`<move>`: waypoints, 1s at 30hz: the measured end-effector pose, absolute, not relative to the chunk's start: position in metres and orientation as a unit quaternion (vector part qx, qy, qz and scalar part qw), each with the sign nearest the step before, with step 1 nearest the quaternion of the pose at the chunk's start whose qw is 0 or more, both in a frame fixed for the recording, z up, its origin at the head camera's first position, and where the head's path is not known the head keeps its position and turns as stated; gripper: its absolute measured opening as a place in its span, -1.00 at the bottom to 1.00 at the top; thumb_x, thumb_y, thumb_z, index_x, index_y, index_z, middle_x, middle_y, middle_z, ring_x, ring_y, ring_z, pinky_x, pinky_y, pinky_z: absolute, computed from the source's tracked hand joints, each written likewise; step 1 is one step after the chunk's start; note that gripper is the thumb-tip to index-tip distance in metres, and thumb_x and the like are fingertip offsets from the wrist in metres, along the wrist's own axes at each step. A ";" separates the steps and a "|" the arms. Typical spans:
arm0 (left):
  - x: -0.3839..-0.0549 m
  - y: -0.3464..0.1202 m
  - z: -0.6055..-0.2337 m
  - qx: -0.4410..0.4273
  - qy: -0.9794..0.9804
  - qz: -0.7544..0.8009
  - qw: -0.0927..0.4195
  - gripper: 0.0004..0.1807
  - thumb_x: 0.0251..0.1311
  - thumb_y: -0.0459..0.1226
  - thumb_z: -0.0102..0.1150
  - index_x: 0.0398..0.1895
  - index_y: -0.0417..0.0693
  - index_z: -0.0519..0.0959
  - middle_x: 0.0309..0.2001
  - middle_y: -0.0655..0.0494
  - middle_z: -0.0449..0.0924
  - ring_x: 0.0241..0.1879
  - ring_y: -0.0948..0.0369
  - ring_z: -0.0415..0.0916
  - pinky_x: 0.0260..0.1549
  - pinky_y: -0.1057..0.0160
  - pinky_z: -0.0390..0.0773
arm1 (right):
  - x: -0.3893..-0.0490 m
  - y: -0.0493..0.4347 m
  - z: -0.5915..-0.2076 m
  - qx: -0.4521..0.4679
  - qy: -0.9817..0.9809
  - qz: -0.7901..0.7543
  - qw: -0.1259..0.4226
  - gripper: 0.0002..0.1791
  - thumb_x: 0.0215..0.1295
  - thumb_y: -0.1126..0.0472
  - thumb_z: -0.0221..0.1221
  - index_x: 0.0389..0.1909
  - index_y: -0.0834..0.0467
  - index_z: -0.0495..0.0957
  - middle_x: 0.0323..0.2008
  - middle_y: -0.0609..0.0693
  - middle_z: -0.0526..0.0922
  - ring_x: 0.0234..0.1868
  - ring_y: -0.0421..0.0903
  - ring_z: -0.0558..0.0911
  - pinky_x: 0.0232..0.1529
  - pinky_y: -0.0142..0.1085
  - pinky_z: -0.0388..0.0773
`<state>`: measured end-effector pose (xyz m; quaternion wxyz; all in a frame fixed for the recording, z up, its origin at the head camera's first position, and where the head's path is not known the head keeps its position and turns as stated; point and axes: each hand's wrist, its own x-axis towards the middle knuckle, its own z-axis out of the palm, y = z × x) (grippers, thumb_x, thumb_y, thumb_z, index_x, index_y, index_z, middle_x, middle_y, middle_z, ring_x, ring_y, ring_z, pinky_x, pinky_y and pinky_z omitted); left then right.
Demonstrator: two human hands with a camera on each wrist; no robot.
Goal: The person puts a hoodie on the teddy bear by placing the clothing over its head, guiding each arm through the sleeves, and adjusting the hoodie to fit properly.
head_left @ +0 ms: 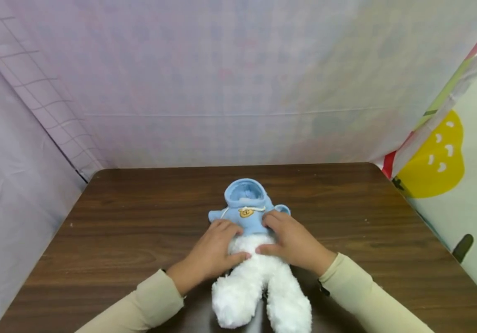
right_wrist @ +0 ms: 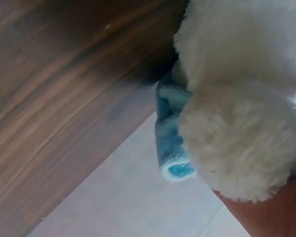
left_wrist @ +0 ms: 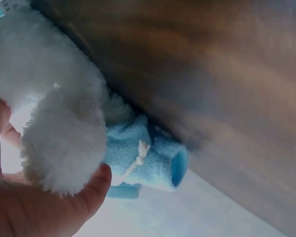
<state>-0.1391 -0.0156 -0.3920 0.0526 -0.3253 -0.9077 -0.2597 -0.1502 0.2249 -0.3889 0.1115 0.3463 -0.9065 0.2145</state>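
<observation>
A white fluffy plush toy [head_left: 261,270] lies on the table with its two legs toward me. At its far end is a small light-blue hoodie [head_left: 250,224] with a bear emblem, a white drawstring and a round hood opening; the toy's upper part is hidden there. My left hand [head_left: 211,247] grips the toy's left side, fingers at the hoodie's hem and thumb on the fur. On the other side my right hand [head_left: 294,238] holds it likewise, fingertips on the blue cloth. In the left wrist view, thumb and fingers curve around white fur [left_wrist: 64,138]. The right wrist view hides most fingers behind fur [right_wrist: 241,143].
The dark wood-grain table [head_left: 130,222] extends on both sides of the toy. Pale curtains [head_left: 221,83] hang behind its far edge and at the left. A wall with a yellow printed shape [head_left: 438,162] stands at the right.
</observation>
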 end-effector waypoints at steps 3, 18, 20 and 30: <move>-0.140 -0.015 -0.393 -0.319 -0.907 -0.268 0.056 -0.28 0.09 0.02 0.45 0.20 -0.22 0.47 0.07 -0.05 0.56 0.17 -0.06 0.38 0.19 0.02 0.38 | -0.147 0.222 -0.387 0.345 -0.906 0.221 0.110 -0.34 0.05 -0.03 0.48 0.06 0.24 0.48 -0.02 0.06 0.59 0.01 -0.02 0.56 0.06 -0.09 0.50; -0.138 -0.018 -0.399 -0.339 -0.898 -0.272 0.066 -0.41 0.12 0.04 0.41 0.09 -0.16 0.62 -0.03 0.03 0.38 0.03 0.04 0.32 0.03 0.07 0.44 | -0.144 0.223 -0.396 0.358 -0.893 0.240 0.126 -0.56 0.04 0.01 0.49 -0.14 0.12 0.58 -0.17 -0.09 0.40 -0.11 -0.13 0.37 -0.15 -0.23 0.42; -0.138 -0.019 -0.401 -0.334 -0.897 -0.282 0.066 -0.44 0.10 0.04 0.43 0.05 -0.13 0.63 0.00 0.04 0.36 0.06 0.03 0.30 0.06 0.05 0.43 | -0.144 0.223 -0.397 0.357 -0.892 0.249 0.121 -0.59 0.04 0.00 0.49 -0.21 0.06 0.53 -0.15 -0.08 0.35 -0.11 -0.13 0.33 -0.17 -0.25 0.39; -0.154 -0.021 -0.403 -0.333 -0.884 -0.309 0.107 -0.58 -0.03 -0.05 0.55 -0.33 -0.08 0.52 0.05 -0.07 0.38 0.05 -0.09 0.36 0.03 -0.02 0.48 | -0.156 0.215 -0.398 0.345 -0.891 0.263 0.132 -0.51 -0.01 0.06 0.51 -0.27 0.18 0.42 -0.08 0.05 0.49 -0.06 -0.04 0.48 -0.06 -0.17 0.47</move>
